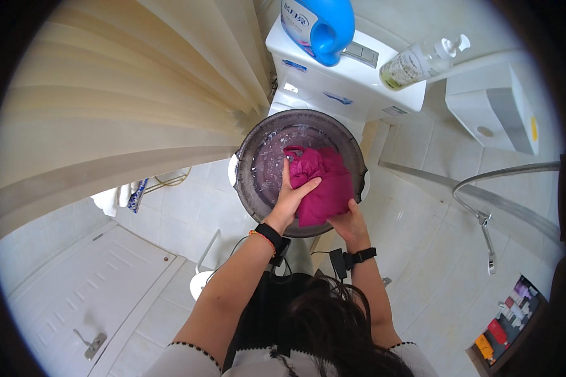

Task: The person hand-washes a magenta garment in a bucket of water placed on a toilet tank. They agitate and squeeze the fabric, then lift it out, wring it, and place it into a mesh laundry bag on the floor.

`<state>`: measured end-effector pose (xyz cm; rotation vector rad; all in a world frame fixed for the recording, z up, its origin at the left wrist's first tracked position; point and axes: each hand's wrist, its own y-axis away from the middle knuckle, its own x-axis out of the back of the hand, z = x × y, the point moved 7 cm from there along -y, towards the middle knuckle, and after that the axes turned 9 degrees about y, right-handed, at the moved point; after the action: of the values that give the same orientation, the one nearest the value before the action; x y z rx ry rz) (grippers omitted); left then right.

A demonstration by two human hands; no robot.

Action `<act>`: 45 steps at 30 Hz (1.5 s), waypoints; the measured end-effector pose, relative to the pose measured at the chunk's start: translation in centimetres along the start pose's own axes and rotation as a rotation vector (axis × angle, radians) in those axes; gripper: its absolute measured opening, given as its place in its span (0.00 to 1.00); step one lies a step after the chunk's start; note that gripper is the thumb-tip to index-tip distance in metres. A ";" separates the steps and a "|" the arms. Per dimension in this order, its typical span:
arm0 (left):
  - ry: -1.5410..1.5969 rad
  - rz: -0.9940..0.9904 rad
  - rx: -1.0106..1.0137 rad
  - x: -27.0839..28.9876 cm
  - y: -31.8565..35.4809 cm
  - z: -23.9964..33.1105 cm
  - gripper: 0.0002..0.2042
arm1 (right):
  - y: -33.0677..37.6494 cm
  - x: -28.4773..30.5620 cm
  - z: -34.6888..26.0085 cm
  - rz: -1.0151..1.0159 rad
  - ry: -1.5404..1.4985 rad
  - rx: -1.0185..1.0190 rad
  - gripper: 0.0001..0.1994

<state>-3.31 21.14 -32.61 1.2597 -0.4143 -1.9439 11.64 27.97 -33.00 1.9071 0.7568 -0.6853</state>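
A round grey basin (248, 182) with soapy water sits on a closed toilet. A wet magenta cloth (324, 182) hangs partly above the water on the right side of the basin. My left hand (290, 198) presses against the cloth's left side, fingers stretched upward over it. My right hand (351, 225) grips the cloth's lower edge from below, near the basin's front rim. Both wrists wear black straps.
A blue detergent bottle (317, 22) and a clear pump bottle (421, 60) stand on the white toilet tank (358, 81). A beige curtain (119, 107) hangs at left. A white wall box (497, 110) and chrome hose (484, 220) are at right, a white door (88, 295) lower left.
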 end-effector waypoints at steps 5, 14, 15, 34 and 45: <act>-0.159 -0.164 0.204 -0.5 -0.4 0.6 0.43 | -0.3 0.3 0.6 0.221 0.013 0.052 0.30; -0.094 -0.106 0.271 -0.8 -1.8 1.6 0.28 | 0.0 -1.4 -0.9 0.224 0.188 0.186 0.29; -0.102 -0.068 0.194 -0.8 -1.9 1.6 0.22 | 0.0 -1.5 -1.0 0.226 0.194 0.186 0.29; -0.259 -0.111 -0.042 -0.3 -3.3 0.6 0.29 | -2.6 0.5 0.3 0.253 -0.045 0.030 0.21; -0.147 -0.014 0.237 -0.6 -3.0 -0.7 0.22 | -1.3 0.7 0.0 0.191 -0.029 0.026 0.25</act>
<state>-3.88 23.65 -34.42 1.2713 -0.7302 -2.0524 11.09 28.60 -34.25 1.9588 0.5420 -0.6046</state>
